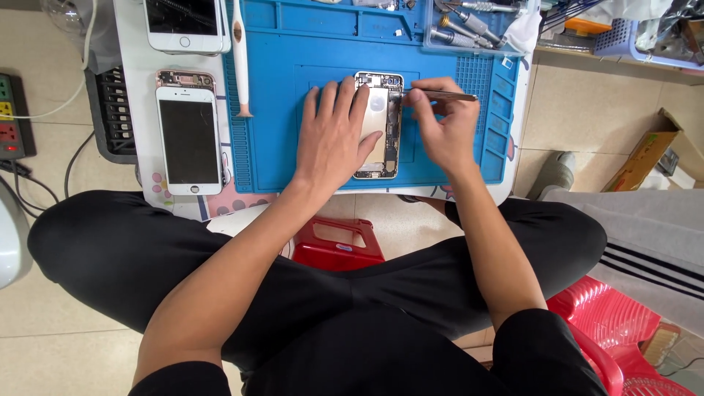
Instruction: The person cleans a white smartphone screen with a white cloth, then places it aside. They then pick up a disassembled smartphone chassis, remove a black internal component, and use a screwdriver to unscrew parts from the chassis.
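Note:
An opened phone body (381, 121) with bare inner parts lies on a blue work mat (293, 95). My left hand (334, 136) lies flat over its left side and holds it down. My right hand (440, 125) grips thin metal tweezers (447, 95) at the phone's upper right edge, the tips pointing left toward the phone's inside.
A white phone screen (189, 136) lies left of the mat, another phone (183, 26) above it, and a brush-like tool (240, 59) along the mat's left edge. Screwdrivers (469, 22) sit in a tray at top right. A red stool (337, 246) stands below the table.

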